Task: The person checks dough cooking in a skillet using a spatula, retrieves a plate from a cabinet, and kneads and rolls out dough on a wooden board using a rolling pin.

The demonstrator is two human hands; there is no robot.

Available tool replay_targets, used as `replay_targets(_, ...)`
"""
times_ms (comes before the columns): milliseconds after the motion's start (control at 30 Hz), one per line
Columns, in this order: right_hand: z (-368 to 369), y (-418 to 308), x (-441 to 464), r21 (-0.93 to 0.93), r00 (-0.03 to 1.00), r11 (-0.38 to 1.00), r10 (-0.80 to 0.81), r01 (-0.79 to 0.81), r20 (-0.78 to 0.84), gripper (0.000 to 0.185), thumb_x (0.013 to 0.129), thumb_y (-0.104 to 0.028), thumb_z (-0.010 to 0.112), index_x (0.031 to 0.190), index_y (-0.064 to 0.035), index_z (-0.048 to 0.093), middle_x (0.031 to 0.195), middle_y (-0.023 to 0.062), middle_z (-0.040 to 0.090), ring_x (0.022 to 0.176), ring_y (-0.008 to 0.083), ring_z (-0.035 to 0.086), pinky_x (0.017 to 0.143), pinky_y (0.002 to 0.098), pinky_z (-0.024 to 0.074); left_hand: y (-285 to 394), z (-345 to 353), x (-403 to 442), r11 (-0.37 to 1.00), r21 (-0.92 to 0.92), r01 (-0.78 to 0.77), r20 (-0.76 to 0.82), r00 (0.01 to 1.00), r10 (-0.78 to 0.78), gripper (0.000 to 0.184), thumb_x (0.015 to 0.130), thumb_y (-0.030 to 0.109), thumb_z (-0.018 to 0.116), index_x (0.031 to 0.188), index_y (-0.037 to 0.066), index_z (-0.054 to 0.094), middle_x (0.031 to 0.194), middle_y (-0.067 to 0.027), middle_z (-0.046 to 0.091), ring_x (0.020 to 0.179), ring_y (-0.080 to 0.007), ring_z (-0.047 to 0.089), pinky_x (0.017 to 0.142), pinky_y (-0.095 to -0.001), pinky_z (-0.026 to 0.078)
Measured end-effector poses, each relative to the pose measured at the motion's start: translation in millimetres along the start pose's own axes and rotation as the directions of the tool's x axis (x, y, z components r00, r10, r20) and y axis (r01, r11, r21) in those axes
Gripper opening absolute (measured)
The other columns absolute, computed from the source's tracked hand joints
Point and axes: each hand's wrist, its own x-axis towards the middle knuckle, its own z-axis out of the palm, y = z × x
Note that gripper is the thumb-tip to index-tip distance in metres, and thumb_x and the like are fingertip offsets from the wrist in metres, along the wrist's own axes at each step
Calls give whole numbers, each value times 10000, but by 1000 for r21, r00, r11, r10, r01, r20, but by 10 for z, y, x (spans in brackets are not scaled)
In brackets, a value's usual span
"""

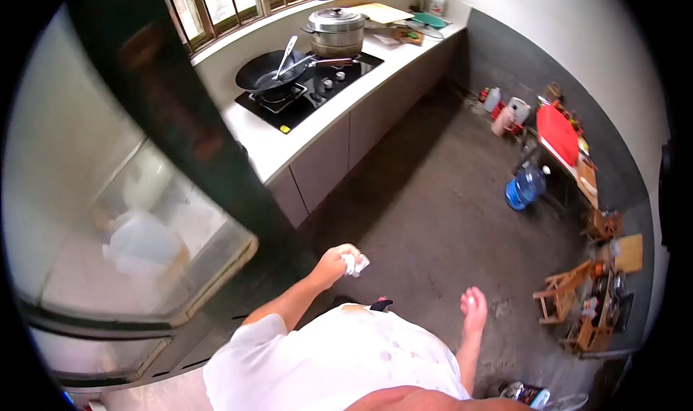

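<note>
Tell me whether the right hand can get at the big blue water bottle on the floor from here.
Probably not without moving closer: the right hand looks well short of the blue water bottle. Still, only floor shows between them, so the way seems free.

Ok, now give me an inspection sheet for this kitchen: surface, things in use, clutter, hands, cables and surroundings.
Surface: white countertop, black hob set in it.
Things in use: crumpled white wad, material unclear.
Clutter: wok with a pale utensil, and lidded pot, on the hob; blue bottle on the floor.
Hands: left hand grips the wad; right hand has fingers curled, nothing seen in it.
Cables: nothing seen.
Surroundings: dark floor, barred window, wooden chair.
</note>
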Motion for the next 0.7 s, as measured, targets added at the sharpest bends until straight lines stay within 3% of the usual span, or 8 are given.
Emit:
replay_targets(133, 1086, -1046, 1770, 46, 848, 946, -308, 320, 431, 307, 880, -108, 508, 1168, -1, 503, 1102, 89, 577, 944, 165, 586, 784, 248, 456, 104, -276, 360, 990, -99, -98, -245, 967, 72, 230, 630, -72, 413, 764, 22, 574, 790, -40, 556, 748, -133, 526, 664, -240, 402)
replay_targets(167, 1466, -1465, 1946, 1, 831, 951, -272, 311, 486, 312, 864, -88, 545, 1150, 30, 511, 1097, 122, 575, 1010, 183, 562, 897, 296, 446, 98, -354, 459, 981, -128, -149, -338, 936, 98, 242, 613, -80, 406, 759, 18, 571, 790, -43, 553, 751, -140, 528, 666, -241, 403)
replay_targets(267, 2491, -1967, 2615, 8, 642, 863, -382, 505, 665, 272, 859, -80, 556, 1118, 2, 547, 1078, 90, 598, 997, 154, 569, 875, 260, 444, 141, -587, 870, 942, -141, -304, -531, 827, 187, 268, 583, -90, 373, 739, 19, 560, 796, -52, 551, 757, -153, 531, 672, -244, 404)
replay_targets(333, 3106, -2127, 2829, 103, 569, 897, -357, 429, 741, 255, 863, -84, 550, 1100, 11, 549, 1081, 94, 595, 989, 151, 576, 852, 261, 454, 241, -792, 1173, 916, -121, -384, -571, 781, 252, 213, 639, -82, 397, 732, 27, 555, 781, -47, 550, 732, -147, 530, 649, -248, 408)
replay_targets(433, 3750, -2420, 3140, 156, 349, 815, -401, 558, 847, 253, 844, -74, 558, 1087, -3, 555, 1028, 91, 597, 943, 159, 588, 822, 266, 464, 513, -875, 1571, 938, -70, -341, -765, 622, 169, 121, 758, -32, 467, 745, 46, 559, 744, -28, 547, 683, -128, 526, 612, -237, 410)
replay_targets(600, 5017, -3355, 4042, 208, 114, 531, -509, 821, 853, 247, 846, -75, 542, 1081, 1, 558, 971, 75, 598, 881, 148, 573, 800, 256, 451, 923, -1157, 1834, 913, 75, -400, -866, 428, 258, 149, 685, -30, 453, 733, 59, 562, 847, -35, 534, 743, -129, 529, 658, -241, 426)
replay_targets(667, 5671, -3718, 4290, 262, 43, 509, -512, 820, 858, 245, 848, -86, 540, 1078, -6, 562, 960, 87, 604, 859, 155, 580, 789, 265, 453, 868, -1246, 1894, 908, 134, -398, -954, 195, 227, 122, 695, -6, 465, 734, 66, 556, 862, -33, 542, 725, -129, 529, 618, -235, 430)
replay_targets(700, 6036, -3783, 4501, 313, -86, 358, -527, 880, 846, 255, 835, -85, 550, 1079, -13, 563, 955, 93, 599, 846, 153, 581, 781, 257, 451, 808, -1265, 1940, 899, 187, -395, -975, 36, 218, 107, 711, 8, 473, 737, 72, 554, 859, -32, 545, 717, -127, 528, 610, -230, 430)
